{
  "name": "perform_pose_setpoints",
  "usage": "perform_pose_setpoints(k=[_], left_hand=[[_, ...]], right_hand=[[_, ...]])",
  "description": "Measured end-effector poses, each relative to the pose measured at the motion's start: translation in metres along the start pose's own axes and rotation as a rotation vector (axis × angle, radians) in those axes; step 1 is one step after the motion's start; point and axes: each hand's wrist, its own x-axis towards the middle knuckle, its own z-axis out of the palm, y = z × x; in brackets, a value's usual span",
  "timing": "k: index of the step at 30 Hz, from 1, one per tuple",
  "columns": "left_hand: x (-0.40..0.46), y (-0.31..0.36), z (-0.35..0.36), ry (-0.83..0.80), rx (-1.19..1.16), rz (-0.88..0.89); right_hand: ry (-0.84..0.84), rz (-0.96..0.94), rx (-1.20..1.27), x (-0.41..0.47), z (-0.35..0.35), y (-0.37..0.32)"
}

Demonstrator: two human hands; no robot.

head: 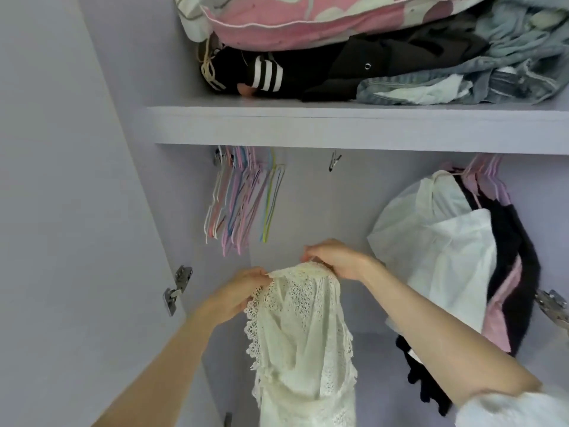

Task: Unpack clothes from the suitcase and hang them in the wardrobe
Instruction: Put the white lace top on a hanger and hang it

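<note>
A cream lace garment [303,340] hangs down in front of me, inside the open wardrobe. My left hand [243,288] pinches its top edge at the left. My right hand [335,257] grips the top at the right, fingers curled over the fabric. Whether a hanger is inside the garment is hidden. A bunch of empty pastel hangers [243,198] hangs from the rail at upper left, above and left of my hands.
White, black and pink clothes [446,248] hang on the right side of the rail. The lilac shelf [338,124] above carries a pink-and-white pillow [308,16], dark clothes and denim. A metal clip [334,160] hangs mid-rail. The open door [61,211] stands at left.
</note>
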Motion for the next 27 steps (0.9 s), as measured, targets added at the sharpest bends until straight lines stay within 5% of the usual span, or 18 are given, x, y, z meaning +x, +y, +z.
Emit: perform_pose_setpoints(k=[17,27], left_hand=[[0.068,0.029,-0.092,0.080,-0.055,-0.013],[0.082,0.029,-0.088,0.119,-0.111,-0.078]], right_hand=[[0.340,-0.024,0.053,0.161,0.073,-0.061],[0.461,-0.170,0.421,0.146,0.039,-0.066]])
